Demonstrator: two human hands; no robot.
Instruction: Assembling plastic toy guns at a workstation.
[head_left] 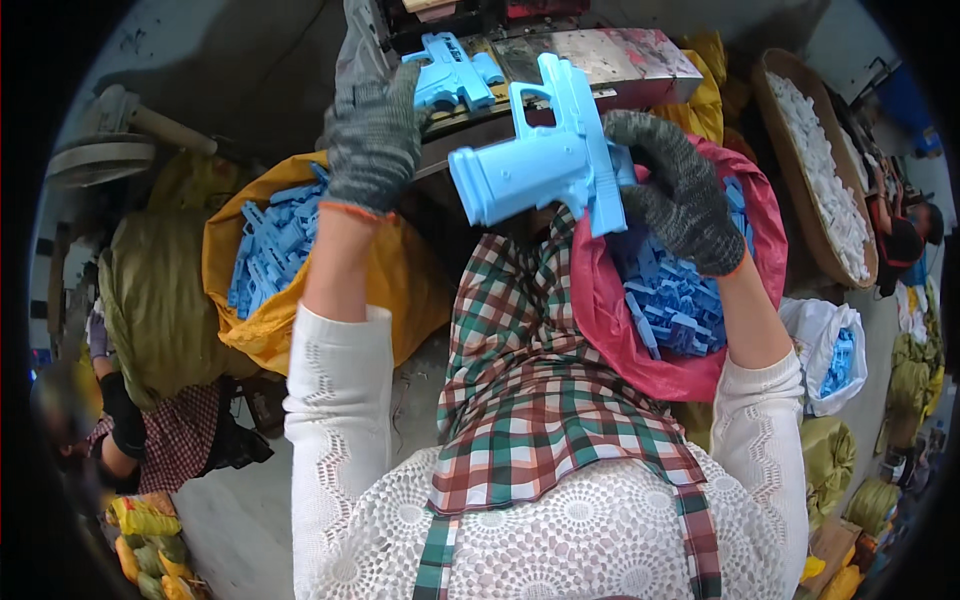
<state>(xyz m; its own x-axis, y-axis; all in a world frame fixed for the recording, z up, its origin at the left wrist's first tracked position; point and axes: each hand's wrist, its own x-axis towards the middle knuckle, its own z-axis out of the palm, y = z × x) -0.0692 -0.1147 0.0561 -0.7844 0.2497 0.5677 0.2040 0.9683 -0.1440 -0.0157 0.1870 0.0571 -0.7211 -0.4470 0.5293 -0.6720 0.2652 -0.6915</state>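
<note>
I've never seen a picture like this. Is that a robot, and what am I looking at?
No robot here: these are a person's own hands in grey knit gloves. The single picture comes from a wide fisheye camera on the person's head, looking down, so straight edges bend near the rim.

The right hand holds a light-blue toy pistol. The left hand is at a second toy pistol, which lies on the stained work surface; whether it grips that one is unclear.

Below, a yellow sack on the left and a pink sack on the right hold blue plastic pieces. Farther right, a long basket holds white pieces.
</note>
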